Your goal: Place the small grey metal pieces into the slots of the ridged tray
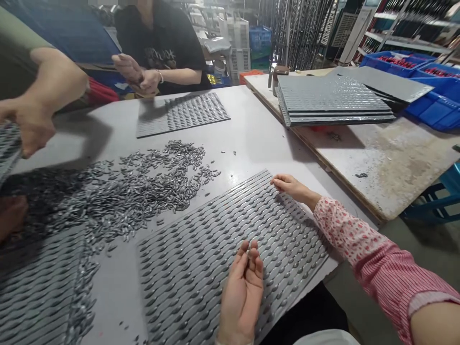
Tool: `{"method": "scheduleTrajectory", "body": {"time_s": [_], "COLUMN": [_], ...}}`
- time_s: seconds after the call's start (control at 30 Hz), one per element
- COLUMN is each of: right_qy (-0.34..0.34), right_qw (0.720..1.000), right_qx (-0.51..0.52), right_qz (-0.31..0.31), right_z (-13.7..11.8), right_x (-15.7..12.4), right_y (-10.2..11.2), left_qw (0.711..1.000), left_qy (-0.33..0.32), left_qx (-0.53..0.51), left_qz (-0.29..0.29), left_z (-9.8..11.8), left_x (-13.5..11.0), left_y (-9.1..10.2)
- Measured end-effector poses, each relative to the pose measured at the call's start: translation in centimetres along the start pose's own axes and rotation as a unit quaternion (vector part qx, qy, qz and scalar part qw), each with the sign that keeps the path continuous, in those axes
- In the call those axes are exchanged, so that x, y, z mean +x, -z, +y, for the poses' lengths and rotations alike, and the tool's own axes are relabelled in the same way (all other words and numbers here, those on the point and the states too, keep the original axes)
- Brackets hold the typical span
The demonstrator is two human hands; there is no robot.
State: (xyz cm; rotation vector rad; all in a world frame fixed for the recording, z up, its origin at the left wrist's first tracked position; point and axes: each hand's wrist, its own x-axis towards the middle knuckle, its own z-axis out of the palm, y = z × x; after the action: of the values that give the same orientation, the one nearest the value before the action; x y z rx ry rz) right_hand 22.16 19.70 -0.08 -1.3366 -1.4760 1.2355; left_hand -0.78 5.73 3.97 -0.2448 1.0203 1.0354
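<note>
A grey grooved board (201, 268) lies in front of me, with rows of small dark spindle-shaped pieces seated across most of its grooves. My right hand (292, 188) is at the board's far right corner, its thumb and fingers pinched together over the last grooves. Whatever sits between those fingertips is too small to make out. Above the board's near half, my left hand (242, 292) is turned palm up, its fingers curled in toward the thumb. Something dark shows between its fingers, but I cannot tell what it is. Left of the board spreads a heap of loose spindle-shaped pieces (143, 191).
Another grooved board (39, 287) lies at the lower left, near a co-worker's hand (34, 124). Across the table, a second co-worker's hands (143, 79) are above a partly filled board (194, 112). Stacked boards (330, 96) and blue bins (434, 100) stand at the right.
</note>
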Motion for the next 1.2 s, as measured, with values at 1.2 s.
{"method": "scheduleTrajectory", "body": {"time_s": [1.2], "right_qy": [0.156], "right_qw": [0.962], "right_qx": [-0.223], "right_qz": [-0.028], "right_z": [-1.5], "right_x": [-1.0], "right_y": [-3.1], "left_qw": [0.998], "left_qy": [-0.009], "left_qx": [-0.016], "left_qz": [-0.061], "left_z": [-0.4], "left_x": [0.0], "left_y": [-0.3]}}
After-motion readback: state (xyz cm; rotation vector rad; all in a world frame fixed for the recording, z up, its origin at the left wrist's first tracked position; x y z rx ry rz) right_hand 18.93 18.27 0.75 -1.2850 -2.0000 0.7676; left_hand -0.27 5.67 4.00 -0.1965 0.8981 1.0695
